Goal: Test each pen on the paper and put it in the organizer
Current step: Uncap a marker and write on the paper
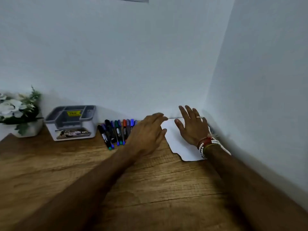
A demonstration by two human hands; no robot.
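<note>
A wooden desk (150, 189) is seen set into a corner of pale wall (116, 55). A white sheet of paper (180, 144) is laid flat on the desk close to the corner, its near edge cut unevenly.

The right hand (191, 127) is held palm down over the far part of the paper. Its fingers (189, 110) are straight and spread apart, and nothing is held in them. Whether the palm is pressed on the sheet or kept just above it cannot be told. A ring (198, 117) is worn on one finger, and beaded and red bracelets (206, 145) are worn at the wrist.

The left hand (146, 132) is stretched out palm down at the left edge of the paper. Its fingers (158, 116) are held loosely together and only slightly bent, with the tips over the far left corner of the sheet. Nothing is gripped, and contact with the paper cannot be told.

A row of capped pens (116, 130) is laid side by side on the desk just left of the left hand, partly hidden by it at the right end. Further left, a grey and white organizer (71, 122) with several compartments is placed against the wall; no pens are seen in it. A potted plant (18, 112) with white flowers is placed beside it at the far left.
</note>
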